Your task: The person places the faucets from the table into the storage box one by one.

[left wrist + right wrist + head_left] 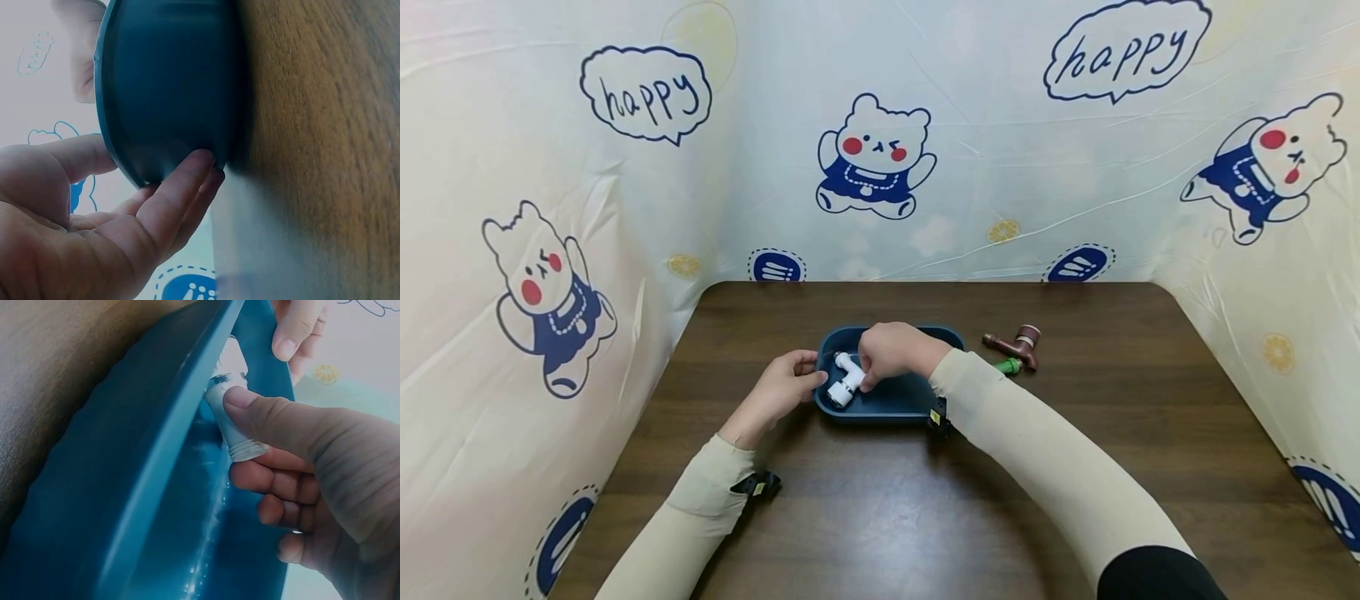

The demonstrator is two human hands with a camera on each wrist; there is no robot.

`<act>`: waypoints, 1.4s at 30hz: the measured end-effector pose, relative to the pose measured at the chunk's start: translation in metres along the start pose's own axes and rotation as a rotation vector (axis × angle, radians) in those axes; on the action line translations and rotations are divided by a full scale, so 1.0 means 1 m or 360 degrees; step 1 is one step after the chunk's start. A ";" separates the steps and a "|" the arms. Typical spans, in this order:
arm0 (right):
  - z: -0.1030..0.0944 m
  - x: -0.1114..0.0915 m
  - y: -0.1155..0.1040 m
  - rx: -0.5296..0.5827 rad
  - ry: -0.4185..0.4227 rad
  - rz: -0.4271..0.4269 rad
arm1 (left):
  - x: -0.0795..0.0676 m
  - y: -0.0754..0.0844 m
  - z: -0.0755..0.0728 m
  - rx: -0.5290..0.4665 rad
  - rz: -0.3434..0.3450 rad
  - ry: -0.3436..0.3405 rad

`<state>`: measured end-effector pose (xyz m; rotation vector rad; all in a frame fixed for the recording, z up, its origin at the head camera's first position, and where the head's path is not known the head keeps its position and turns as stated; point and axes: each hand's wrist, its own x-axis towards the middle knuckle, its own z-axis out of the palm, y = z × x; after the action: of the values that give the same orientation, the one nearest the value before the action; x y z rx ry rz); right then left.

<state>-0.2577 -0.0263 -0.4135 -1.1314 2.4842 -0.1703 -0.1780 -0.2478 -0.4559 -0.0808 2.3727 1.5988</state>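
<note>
A white pipe tee [847, 382] is inside the left part of a blue plastic tray [880, 417]. My right hand [891, 354] reaches over the tray and pinches one end of the tee between thumb and fingers. The right wrist view shows the tee [234, 425] close up, with a ridged end by the fingertips. At the tray's left end, my left hand [782, 383] holds the wall. Its thumb is at the rim and its fingers lie against the outer wall [169, 81] in the left wrist view.
To the right of the tray, a brown pipe tee [1024, 343] lies on the wooden table [880, 500]. A green piece [1009, 366] beside it is partly hidden by the right sleeve. A printed curtain [970, 150] hangs behind the table and along its sides.
</note>
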 end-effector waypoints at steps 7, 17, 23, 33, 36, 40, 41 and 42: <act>-0.001 0.000 -0.004 0.0007 -0.0047 -0.0008 | 0.001 0.001 0.000 -0.0014 -0.0001 -0.0008; 0.005 0.002 -0.003 -0.0002 -0.0103 0.0001 | 0.002 -0.001 0.000 0.0006 -0.0003 -0.0002; 0.006 0.003 -0.006 -0.0075 -0.0113 0.0009 | 0.001 0.000 -0.001 0.0028 -0.0018 0.0003; 0.005 0.000 -0.013 -0.0177 -0.0091 0.0033 | 0.000 0.001 -0.002 0.0012 -0.0009 -0.0015; 0.005 0.000 -0.013 -0.0189 -0.0084 0.0020 | 0.000 0.001 -0.002 0.0002 -0.0004 -0.0018; 0.003 -0.001 -0.013 -0.0199 -0.0074 -0.0011 | -0.001 0.002 -0.002 -0.0014 0.0002 -0.0019; 0.003 -0.001 -0.013 -0.0199 -0.0072 -0.0017 | -0.002 0.003 -0.002 -0.0016 0.0004 -0.0022; 0.002 -0.001 -0.013 -0.0197 -0.0070 -0.0021 | -0.003 0.003 -0.002 -0.0017 0.0006 -0.0024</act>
<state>-0.2472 -0.0337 -0.4116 -1.1878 2.4780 0.0046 -0.1766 -0.2485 -0.4515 -0.0664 2.3545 1.6082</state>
